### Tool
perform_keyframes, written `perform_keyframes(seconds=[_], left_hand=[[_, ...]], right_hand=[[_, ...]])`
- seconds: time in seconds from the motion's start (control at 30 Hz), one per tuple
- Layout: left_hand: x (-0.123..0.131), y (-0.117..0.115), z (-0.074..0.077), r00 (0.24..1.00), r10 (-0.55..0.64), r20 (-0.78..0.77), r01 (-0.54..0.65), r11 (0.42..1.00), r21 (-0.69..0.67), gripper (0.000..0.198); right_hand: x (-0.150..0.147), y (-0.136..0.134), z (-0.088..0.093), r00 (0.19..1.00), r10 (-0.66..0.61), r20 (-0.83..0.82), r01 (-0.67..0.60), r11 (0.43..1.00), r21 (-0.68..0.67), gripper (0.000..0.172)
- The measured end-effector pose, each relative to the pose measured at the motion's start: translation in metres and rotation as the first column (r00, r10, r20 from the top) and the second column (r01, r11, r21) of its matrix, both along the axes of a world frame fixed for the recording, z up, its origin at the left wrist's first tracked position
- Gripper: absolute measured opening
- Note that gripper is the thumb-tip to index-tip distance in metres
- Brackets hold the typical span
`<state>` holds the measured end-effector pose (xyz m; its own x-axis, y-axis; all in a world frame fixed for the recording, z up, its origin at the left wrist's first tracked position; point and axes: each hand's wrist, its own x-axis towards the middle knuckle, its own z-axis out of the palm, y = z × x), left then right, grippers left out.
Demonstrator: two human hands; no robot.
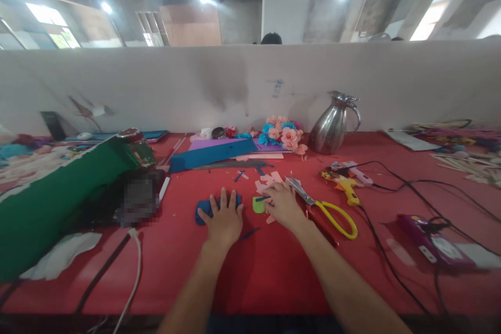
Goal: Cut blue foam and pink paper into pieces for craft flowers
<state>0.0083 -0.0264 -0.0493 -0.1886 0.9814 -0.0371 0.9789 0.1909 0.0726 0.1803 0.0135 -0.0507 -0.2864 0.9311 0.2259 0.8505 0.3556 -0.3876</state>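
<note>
My left hand [226, 221] lies flat with fingers spread, pressing on dark blue paper pieces [202, 212] on the red table. A narrow blue paper strip [261, 199] sticks out from the fingertips of my right hand [285, 205], whose fingers are bent and closed on it. Just under that strip is a light green paper piece [258, 206]. Pink paper scraps [263, 182] lie around and partly beneath my right hand. Scissors [337, 217] with yellow handles rest right beside it, blades touching the scraps. Another blue strip [249, 233] lies between my hands.
A yellow glue gun [347, 188] and a pink one [360, 174] trail black cords toward a purple power box [434, 242]. Behind stand a metal jug [331, 125], paper flowers [289, 136] and a blue sheet [213, 155]. At left are a green board [70, 198] and a jar [136, 148].
</note>
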Motion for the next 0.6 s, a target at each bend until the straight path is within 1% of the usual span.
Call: perform_keyframes(seconds=[0.07, 0.1, 0.2, 0.23, 0.33, 0.37, 0.4, 0.43, 0.47, 0.53, 0.57, 0.6], left_hand=[[0.000, -0.002, -0.001, 1.000, -0.008, -0.002, 0.007, 1.000, -0.006, 0.054], [-0.001, -0.003, -0.001, 1.000, -0.013, -0.002, 0.013, 1.000, -0.005, 0.054], [-0.002, -0.006, -0.002, 1.000, -0.025, 0.002, 0.025, 1.000, 0.003, 0.054], [-0.001, -0.007, -0.002, 1.000, -0.025, 0.002, 0.025, 1.000, 0.006, 0.054], [0.002, -0.009, -0.001, 1.000, -0.020, -0.001, 0.020, 1.000, 0.019, 0.054], [0.002, -0.010, 0.000, 1.000, -0.020, 0.001, 0.020, 1.000, 0.022, 0.053], [0.002, -0.010, 0.002, 1.000, -0.022, 0.007, 0.022, 0.999, 0.025, 0.053], [0.001, -0.010, 0.005, 1.000, -0.025, 0.017, 0.024, 0.999, 0.032, 0.052], [-0.003, -0.010, 0.008, 0.999, -0.030, 0.028, 0.029, 0.999, 0.046, 0.052], [-0.015, -0.008, 0.014, 0.998, -0.031, 0.052, 0.025, 0.994, 0.111, 0.051], [-0.023, -0.006, 0.017, 0.998, -0.034, 0.055, 0.024, 0.986, 0.167, 0.051], [-0.031, -0.005, 0.019, 0.998, -0.026, 0.050, 0.014, 0.976, 0.217, 0.051]], right_hand=[[0.000, -0.001, 0.002, 1.000, 0.013, -0.022, -0.013, 1.000, 0.015, 0.038], [-0.001, -0.002, 0.002, 0.999, 0.046, -0.026, -0.045, 0.999, 0.017, 0.039], [-0.003, -0.006, 0.004, 0.989, 0.147, 0.014, -0.147, 0.989, 0.001, 0.032], [-0.004, -0.007, 0.004, 0.990, 0.139, 0.037, -0.139, 0.990, -0.002, 0.029], [-0.006, -0.008, 0.006, 0.999, 0.023, 0.046, -0.024, 0.999, 0.026, 0.030], [-0.006, -0.008, 0.008, 1.000, 0.008, 0.020, -0.009, 0.999, 0.035, 0.030], [-0.007, -0.010, 0.010, 0.999, 0.029, -0.013, -0.029, 0.999, 0.037, 0.029], [-0.008, -0.012, 0.013, 0.995, 0.091, -0.041, -0.090, 0.996, 0.029, 0.029], [-0.009, -0.016, 0.015, 0.982, 0.179, -0.057, -0.179, 0.984, 0.012, 0.029], [-0.014, -0.026, 0.019, 0.934, 0.355, -0.044, -0.357, 0.933, -0.049, 0.029], [-0.017, -0.032, 0.020, 0.913, 0.408, -0.020, -0.408, 0.909, -0.087, 0.026], [-0.020, -0.037, 0.020, 0.901, 0.433, 0.009, -0.429, 0.895, -0.119, 0.020]])
